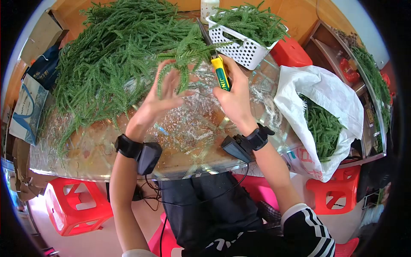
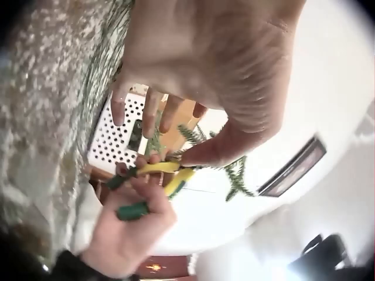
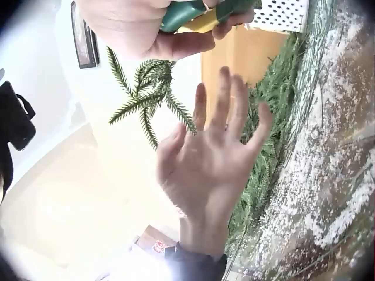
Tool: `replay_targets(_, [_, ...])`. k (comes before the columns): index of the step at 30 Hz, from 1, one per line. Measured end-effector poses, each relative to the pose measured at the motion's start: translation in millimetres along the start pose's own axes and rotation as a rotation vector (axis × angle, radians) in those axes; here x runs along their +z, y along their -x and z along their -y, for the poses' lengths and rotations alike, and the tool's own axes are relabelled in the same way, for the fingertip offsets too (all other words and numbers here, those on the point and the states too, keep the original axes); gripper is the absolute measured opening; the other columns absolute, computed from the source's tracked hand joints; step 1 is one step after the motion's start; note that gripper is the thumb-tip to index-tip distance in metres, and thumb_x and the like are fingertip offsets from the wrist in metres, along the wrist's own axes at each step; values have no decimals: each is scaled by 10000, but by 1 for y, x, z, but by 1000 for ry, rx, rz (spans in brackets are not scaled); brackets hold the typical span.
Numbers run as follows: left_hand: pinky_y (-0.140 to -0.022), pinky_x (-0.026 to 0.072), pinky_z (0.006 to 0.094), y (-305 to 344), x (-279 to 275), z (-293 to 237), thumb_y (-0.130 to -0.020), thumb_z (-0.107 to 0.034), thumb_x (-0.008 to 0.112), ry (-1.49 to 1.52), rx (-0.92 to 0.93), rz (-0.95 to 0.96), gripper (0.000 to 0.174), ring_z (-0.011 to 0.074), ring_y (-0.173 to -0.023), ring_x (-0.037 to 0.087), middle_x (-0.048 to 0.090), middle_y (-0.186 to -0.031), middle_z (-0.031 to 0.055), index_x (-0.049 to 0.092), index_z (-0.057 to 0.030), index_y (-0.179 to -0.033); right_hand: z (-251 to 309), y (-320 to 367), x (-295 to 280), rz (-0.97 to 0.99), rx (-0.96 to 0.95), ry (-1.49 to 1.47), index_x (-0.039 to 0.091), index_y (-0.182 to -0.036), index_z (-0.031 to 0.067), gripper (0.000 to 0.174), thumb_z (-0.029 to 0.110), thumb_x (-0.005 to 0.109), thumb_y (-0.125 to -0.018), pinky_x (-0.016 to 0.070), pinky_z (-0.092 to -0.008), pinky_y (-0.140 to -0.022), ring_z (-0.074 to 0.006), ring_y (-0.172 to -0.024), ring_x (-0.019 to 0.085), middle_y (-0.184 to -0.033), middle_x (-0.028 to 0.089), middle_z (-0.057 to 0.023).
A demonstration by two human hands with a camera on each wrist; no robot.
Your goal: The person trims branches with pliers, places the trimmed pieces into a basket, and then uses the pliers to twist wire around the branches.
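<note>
Pliers with yellow-and-green handles (image 1: 219, 72) sit in my right hand (image 1: 236, 92), its fingers wrapped round the grips. A green artificial pine sprig (image 1: 185, 55) hangs between the two hands, by the head of the pliers. My left hand (image 1: 165, 92) is spread, fingers apart, just behind the sprig in the head view. In the right wrist view the sprig's needled tips (image 3: 146, 96) overlap the left thumb, and the palm (image 3: 208, 167) shows bare. The left wrist view has the left thumb hiding part of the pliers' head; I cannot tell what grips the sprig's stem.
A big heap of pine sprigs (image 1: 115, 55) covers the back left of the table. White perforated basket (image 1: 239, 49) and open white sack (image 1: 295, 90) hold more sprigs on the right. White bits (image 1: 184, 124) litter the tabletop. Red stools (image 1: 77, 205) stand below its edge.
</note>
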State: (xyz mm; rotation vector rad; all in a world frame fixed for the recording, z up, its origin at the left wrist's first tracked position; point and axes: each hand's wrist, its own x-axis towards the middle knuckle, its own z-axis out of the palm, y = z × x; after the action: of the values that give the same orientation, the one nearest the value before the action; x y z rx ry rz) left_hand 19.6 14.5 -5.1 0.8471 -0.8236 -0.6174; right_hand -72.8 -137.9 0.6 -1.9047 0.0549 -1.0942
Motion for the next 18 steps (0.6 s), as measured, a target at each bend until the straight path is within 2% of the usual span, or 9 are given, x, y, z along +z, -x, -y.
replay_targets(3, [-887,401,369,-5,3,6,-763,-119,649,-699,-101,127,764,203,-1041,457,368,-1283,122,182,-50,-1364,6,1,-3,122,214,24,458,-1137,11,546,-64,529,-601,420,-298,-784,-219,-878,555,-945,569,-120])
replay_targets(4, [-887,401,369,-5,6,9,-763,-119,649,-701,-103,130,764,203,-1041,457,368,-1283,122,182,-50,-1364,8,2,-3,119,215,23,458,-1137,11,546,-64,529,-601,420,-298,-784,-219,-878,555,-945,569,-120])
replay_targets(7, [-837,419,353,-1,17,19,-825,-172,595,-548,-33,-96,629,183,-951,496,463,-1176,117,242,-44,-1329,11,5,0,222,166,220,446,-1112,14,508,-63,516,-615,432,-327,-782,-301,-898,562,-951,562,-166])
replay_targets(8, [-837,419,353,-1,17,17,-825,-172,595,-550,-39,-93,629,183,-951,496,463,-1176,117,242,-44,-1329,11,6,1,219,172,218,446,-1112,14,508,-63,516,-615,432,-327,-782,-301,-898,562,-951,562,-166])
replay_targets(11, [-719,443,313,2,14,8,-872,-179,539,-418,-69,-458,411,161,-785,530,558,-970,114,379,-8,-1209,11,10,5,223,54,277,442,-1101,24,510,-67,525,-605,437,-363,-758,-360,-884,538,-961,540,-194])
replay_targets(12, [-719,443,313,2,13,8,-872,-179,539,-423,-74,-461,411,161,-785,530,558,-970,114,379,-8,-1209,11,10,6,224,59,271,442,-1101,24,510,-67,525,-605,437,-363,-758,-360,-884,538,-961,540,-194])
replay_targets(15, [-588,424,267,0,12,10,-902,-193,496,-194,164,-464,261,144,-648,523,579,-781,96,470,16,-1058,14,10,7,199,-123,310,446,-1095,23,529,-65,557,-585,433,-390,-717,-354,-860,533,-937,523,-170])
replay_targets(16, [-588,424,267,1,11,9,-902,-193,496,-197,160,-467,261,144,-648,523,579,-781,96,470,16,-1058,15,9,6,201,-119,306,446,-1095,23,529,-65,557,-585,433,-390,-717,-354,-860,533,-937,523,-170])
replay_targets(18, [-545,415,262,4,9,7,-897,-154,491,-157,199,-481,198,147,-629,519,580,-772,99,506,21,-990,16,7,4,203,-234,376,435,-1102,23,549,-64,571,-577,428,-399,-694,-351,-839,525,-922,503,-163])
